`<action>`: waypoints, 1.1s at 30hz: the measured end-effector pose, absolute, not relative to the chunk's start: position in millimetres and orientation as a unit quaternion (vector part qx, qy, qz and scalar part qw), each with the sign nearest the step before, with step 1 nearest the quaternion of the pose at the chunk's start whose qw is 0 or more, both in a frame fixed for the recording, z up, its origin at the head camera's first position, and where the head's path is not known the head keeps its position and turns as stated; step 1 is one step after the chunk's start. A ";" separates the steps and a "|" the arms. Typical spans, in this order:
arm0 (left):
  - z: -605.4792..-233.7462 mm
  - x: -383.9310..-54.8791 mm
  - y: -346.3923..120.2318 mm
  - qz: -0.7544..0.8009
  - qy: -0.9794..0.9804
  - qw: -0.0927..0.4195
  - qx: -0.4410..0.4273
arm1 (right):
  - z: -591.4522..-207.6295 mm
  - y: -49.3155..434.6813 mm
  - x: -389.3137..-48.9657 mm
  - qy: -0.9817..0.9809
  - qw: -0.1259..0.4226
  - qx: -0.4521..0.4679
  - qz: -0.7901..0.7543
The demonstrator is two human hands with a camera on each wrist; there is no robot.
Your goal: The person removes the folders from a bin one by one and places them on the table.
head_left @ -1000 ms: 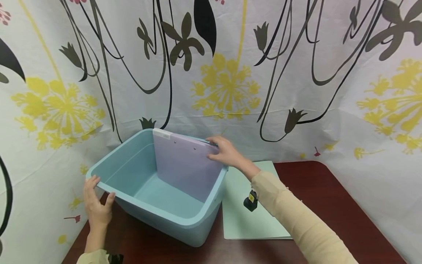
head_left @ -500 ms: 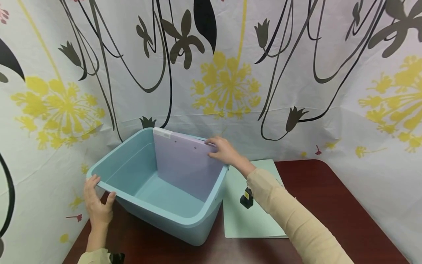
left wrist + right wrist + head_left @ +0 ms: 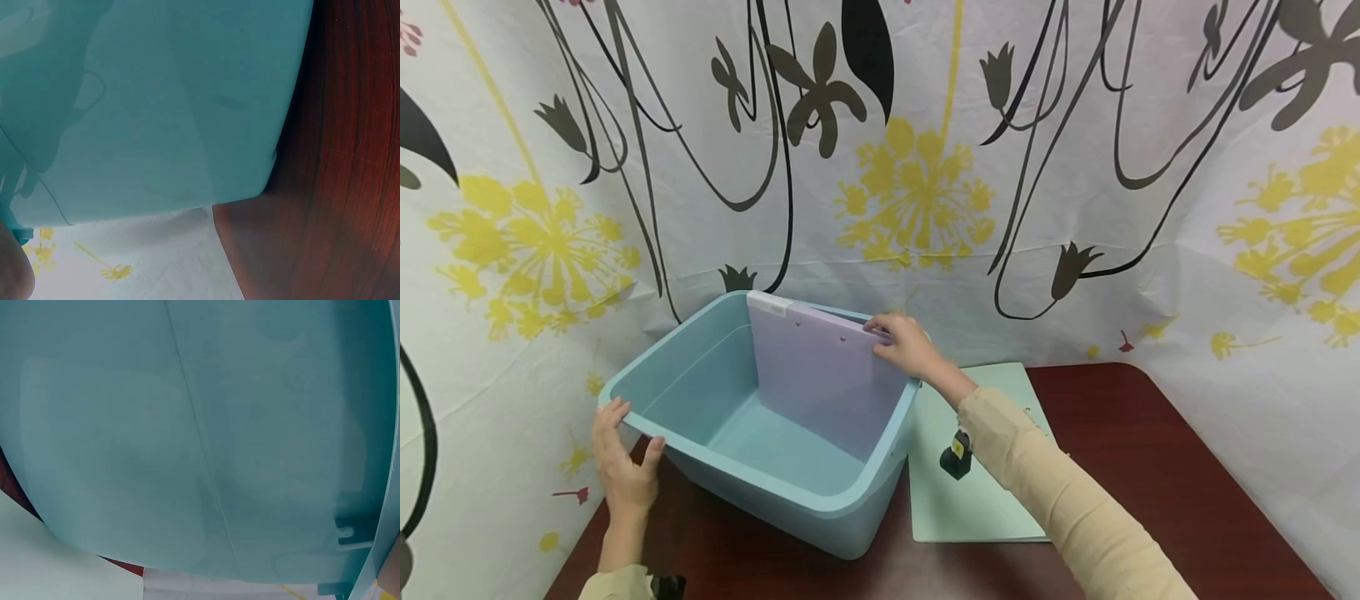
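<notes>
A light blue plastic tub (image 3: 752,490) stands turned at an angle on the table. Inside it, upright along the far wall, is a purple file binder (image 3: 823,379) with a white label near its top left corner and small rivets. My right hand (image 3: 910,344) grips the binder's upper edge near the tub's right corner, thumb in front and fingers behind. At the tub's near left corner my left hand (image 3: 625,471) touches the rim, fingertips on its edge and thumb held apart. Both wrist views mostly show the tub's outer wall (image 3: 156,125).
Pale green sheets or folders (image 3: 973,508) lie right of the tub, partly under my right forearm. The dark red wooden table (image 3: 1120,433) extends to the right. A white flower-patterned cloth (image 3: 925,75) hangs close behind and on both sides.
My right forearm has shifted slightly left, and the right hand's fingers have slid a little along the binder's edge. The tub and left hand stay almost in place.
</notes>
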State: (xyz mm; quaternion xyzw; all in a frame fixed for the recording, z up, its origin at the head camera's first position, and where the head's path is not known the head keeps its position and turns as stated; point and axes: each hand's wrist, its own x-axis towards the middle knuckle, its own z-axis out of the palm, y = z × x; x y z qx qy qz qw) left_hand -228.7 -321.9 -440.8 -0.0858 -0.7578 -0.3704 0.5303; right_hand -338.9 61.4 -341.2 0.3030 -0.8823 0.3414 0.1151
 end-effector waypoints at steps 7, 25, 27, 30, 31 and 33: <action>-440.9 -228.9 -322.1 -0.372 -0.759 0.527 -0.086 | -342.6 63.6 -338.3 -0.858 0.145 0.292 0.397; -439.9 -227.4 -319.8 -0.377 -0.760 0.522 -0.085 | -322.1 74.1 -326.1 -0.817 0.234 0.289 0.441; -439.9 -227.1 -319.7 -0.377 -0.760 0.522 -0.085 | -318.2 76.0 -324.3 -0.810 0.243 0.286 0.452; -439.8 -227.0 -319.9 -0.376 -0.760 0.523 -0.085 | -312.9 79.2 -321.9 -0.798 0.254 0.280 0.470; -439.7 -226.9 -320.1 -0.377 -0.759 0.524 -0.086 | -311.3 80.1 -321.1 -0.794 0.256 0.279 0.476; -439.3 -226.8 -320.4 -0.379 -0.758 0.523 -0.087 | -309.2 82.0 -319.9 -0.786 0.260 0.276 0.488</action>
